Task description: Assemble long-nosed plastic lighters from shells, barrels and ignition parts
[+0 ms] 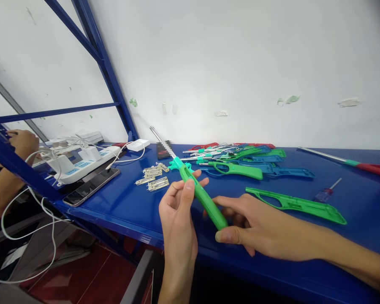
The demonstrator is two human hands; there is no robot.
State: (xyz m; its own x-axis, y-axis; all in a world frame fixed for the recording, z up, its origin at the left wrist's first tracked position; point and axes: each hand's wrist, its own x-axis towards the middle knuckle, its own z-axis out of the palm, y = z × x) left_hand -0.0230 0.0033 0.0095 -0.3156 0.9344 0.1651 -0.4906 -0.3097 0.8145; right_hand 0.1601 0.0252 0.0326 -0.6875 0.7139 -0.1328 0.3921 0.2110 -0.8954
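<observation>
My left hand (180, 207) is closed around a green long-nosed lighter (205, 202), thumb on the upper handle near the trigger opening. The lighter is tilted, its metal tube pointing up and away to the left, with a turquoise collar at the tube's base. At the handle's rounded lower end, my right hand (256, 223) grips it between thumb and fingers. A loose green handle half (304, 207) lies just beyond my right hand. Behind the lighter is a pile of tubes, wires and blue handle halves (288, 171), with another green handle piece (240, 169) in front.
Small clear-and-metal parts (153, 177) lie left of the lighter. A screwdriver (326, 192) and a red-handled lighter (367, 166) are at the right. A phone (91, 188), a power strip (88, 162) and cables stand left by the blue frame (110, 80). Another person's hand (23, 143) shows far left.
</observation>
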